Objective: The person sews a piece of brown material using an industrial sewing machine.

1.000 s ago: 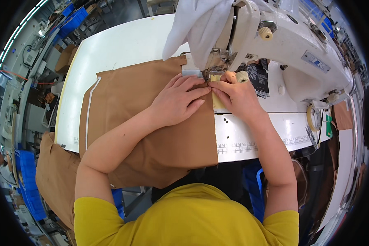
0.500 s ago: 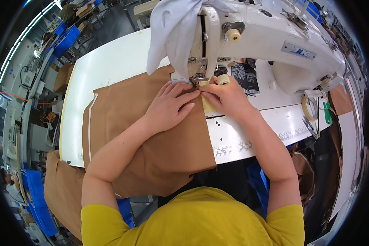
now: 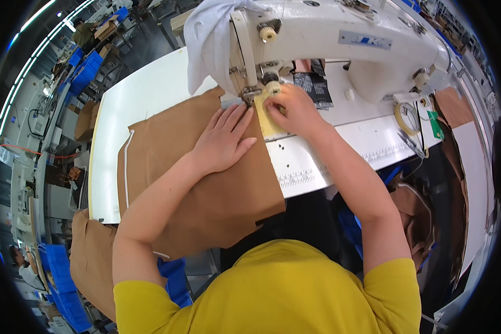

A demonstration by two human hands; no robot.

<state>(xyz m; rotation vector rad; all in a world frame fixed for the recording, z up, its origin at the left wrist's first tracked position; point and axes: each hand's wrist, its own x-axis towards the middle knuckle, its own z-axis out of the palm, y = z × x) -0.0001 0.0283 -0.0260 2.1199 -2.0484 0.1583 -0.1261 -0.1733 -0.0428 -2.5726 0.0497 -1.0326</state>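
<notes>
Brown fabric (image 3: 206,183) is what's being worked here, spread flat on the white surface (image 3: 145,94) with its near edge hanging off toward the person's lap. Starting from the grip: the left hand (image 3: 224,140) lies flat and open on the cloth, fingers stretched toward the needle, pressing it down rather than pinching anything. The right hand (image 3: 293,109) is bunched up right by the presser foot (image 3: 251,94), fingertips pinched on a small pale yellow piece (image 3: 268,123) lying at the fabric's right edge. Can't quite tell how much of that piece sits under the foot.

Looks to me like the lining-up stage, getting that yellow bit squared against the cloth edge under the sewing machine (image 3: 339,39) before stitching. Next move probably calls for both hands feeding evenly, left keeping the cloth from creeping, right staying clear of the needle.

Around it: a white rag (image 3: 206,39) draped over the machine head, a roll of tape (image 3: 406,118) off to the right, more brown pieces (image 3: 92,261) piled lower left, and a printed ruler strip (image 3: 300,178) along the surface's front edge.
</notes>
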